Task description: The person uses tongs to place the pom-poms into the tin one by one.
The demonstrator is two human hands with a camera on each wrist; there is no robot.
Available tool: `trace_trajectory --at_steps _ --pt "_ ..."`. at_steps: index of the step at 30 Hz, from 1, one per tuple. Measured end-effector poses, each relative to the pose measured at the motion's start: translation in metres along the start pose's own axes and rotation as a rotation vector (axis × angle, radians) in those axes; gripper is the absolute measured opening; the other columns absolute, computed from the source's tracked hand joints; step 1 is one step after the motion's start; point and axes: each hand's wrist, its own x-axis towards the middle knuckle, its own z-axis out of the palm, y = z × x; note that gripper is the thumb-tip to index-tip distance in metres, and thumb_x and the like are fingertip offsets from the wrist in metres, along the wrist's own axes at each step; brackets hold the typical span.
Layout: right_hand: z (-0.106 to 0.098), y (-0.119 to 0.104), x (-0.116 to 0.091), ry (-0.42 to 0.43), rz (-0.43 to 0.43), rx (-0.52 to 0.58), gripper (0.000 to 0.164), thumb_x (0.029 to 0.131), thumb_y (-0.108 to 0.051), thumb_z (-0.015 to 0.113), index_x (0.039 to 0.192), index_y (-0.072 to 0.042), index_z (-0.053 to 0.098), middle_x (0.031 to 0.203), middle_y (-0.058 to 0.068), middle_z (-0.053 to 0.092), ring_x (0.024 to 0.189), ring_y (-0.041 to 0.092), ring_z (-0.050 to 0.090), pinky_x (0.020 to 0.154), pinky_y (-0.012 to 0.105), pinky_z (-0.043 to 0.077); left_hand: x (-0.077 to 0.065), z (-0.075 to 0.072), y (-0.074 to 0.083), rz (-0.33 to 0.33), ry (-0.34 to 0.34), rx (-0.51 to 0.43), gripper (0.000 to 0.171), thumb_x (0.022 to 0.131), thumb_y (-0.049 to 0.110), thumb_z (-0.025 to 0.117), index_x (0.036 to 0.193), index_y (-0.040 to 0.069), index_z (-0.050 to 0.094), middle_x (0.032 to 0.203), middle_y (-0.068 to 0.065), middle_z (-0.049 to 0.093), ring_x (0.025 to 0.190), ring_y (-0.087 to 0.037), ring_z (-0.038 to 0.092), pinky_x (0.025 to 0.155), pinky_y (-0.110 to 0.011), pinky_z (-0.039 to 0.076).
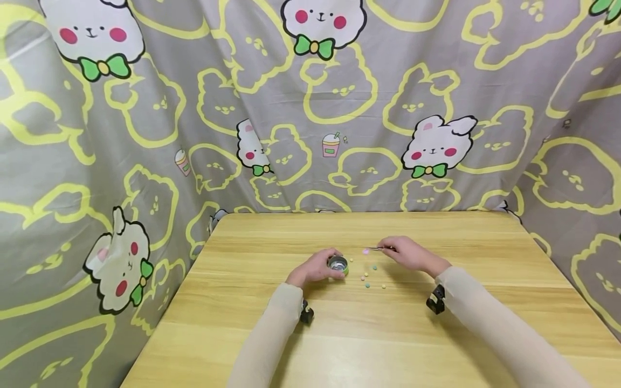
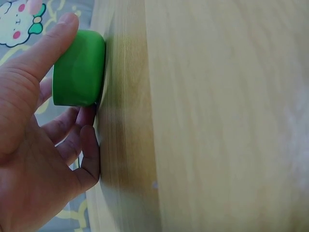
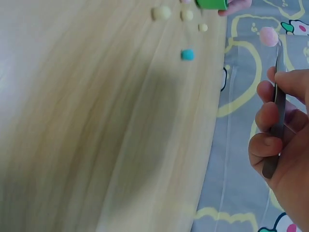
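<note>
My left hand (image 1: 316, 266) grips a small round green tin (image 2: 79, 70), thumb on one side and fingers round the other. In the head view the open top of the tin (image 1: 338, 263) faces up and its inside is silvery. The tin stands on the table. My right hand (image 1: 406, 253) pinches a pair of dark metal tweezers (image 3: 276, 121) between thumb and fingers. A pink ball (image 3: 269, 36) is at the tweezers' tips, raised above the table. Several small yellow, pink and blue-green balls, one of them a blue ball (image 3: 188, 54), lie between the hands.
The wooden table (image 1: 349, 345) runs back to a grey patterned curtain (image 1: 335, 108), which also hangs at both sides. A yellow ball (image 1: 384, 286) lies nearest the right forearm. Each wrist wears a black camera mount (image 1: 436, 299).
</note>
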Motion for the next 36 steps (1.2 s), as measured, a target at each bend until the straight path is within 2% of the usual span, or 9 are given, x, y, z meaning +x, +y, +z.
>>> trace_trajectory --at_steps 8,14,18,22,30,36 --pt "0.007 -0.012 0.018 -0.007 -0.062 -0.014 0.017 0.096 -0.008 0.053 0.106 -0.004 0.067 0.093 0.009 0.066 0.068 0.009 0.048 0.063 0.031 0.041 0.000 -0.002 0.002 -0.003 -0.002 -0.008 0.052 0.078 0.031 0.079 0.122 0.015 0.055 0.109 0.002 0.058 0.098 -0.014 0.054 0.087 -0.031 0.043" --pt "0.013 -0.017 0.027 -0.007 -0.102 -0.029 0.017 0.095 -0.008 0.053 0.106 -0.007 0.067 0.096 0.007 0.066 0.076 0.011 0.054 0.069 0.034 0.045 0.001 -0.003 0.004 -0.002 0.002 0.001 0.049 0.078 0.029 0.079 0.119 0.016 0.056 0.106 0.002 0.059 0.096 -0.015 0.054 0.084 -0.031 0.044" --pt "0.018 -0.018 0.030 -0.033 -0.108 -0.044 0.017 0.095 -0.007 0.053 0.106 -0.007 0.067 0.098 0.005 0.066 0.081 0.012 0.057 0.071 0.035 0.047 0.002 -0.003 0.003 0.006 0.003 0.012 0.048 0.077 0.029 0.079 0.118 0.016 0.057 0.105 0.002 0.059 0.094 -0.013 0.055 0.082 -0.029 0.044" --pt "0.023 -0.020 0.032 -0.058 -0.120 -0.052 0.017 0.095 -0.006 0.053 0.106 -0.006 0.066 0.097 0.005 0.066 0.079 0.011 0.056 0.070 0.034 0.047 0.003 -0.001 0.002 0.005 0.004 0.008 0.046 0.077 0.029 0.079 0.116 0.016 0.058 0.103 0.004 0.059 0.092 -0.011 0.054 0.081 -0.028 0.044" --pt "0.028 -0.024 0.034 -0.037 -0.170 -0.077 0.015 0.093 -0.005 0.055 0.102 -0.005 0.067 0.096 0.003 0.066 0.085 0.015 0.060 0.075 0.037 0.049 0.003 0.000 0.004 0.001 0.016 0.008 0.047 0.078 0.028 0.079 0.118 0.016 0.057 0.108 0.001 0.059 0.094 -0.015 0.054 0.080 -0.028 0.044" --pt "0.033 -0.025 0.036 -0.038 -0.182 -0.080 0.016 0.094 -0.006 0.054 0.104 -0.007 0.067 0.097 0.003 0.066 0.086 0.015 0.060 0.076 0.037 0.049 0.002 0.000 0.005 -0.020 0.016 -0.003 0.050 0.076 0.029 0.080 0.119 0.017 0.058 0.107 0.003 0.058 0.094 -0.013 0.054 0.082 -0.029 0.044"
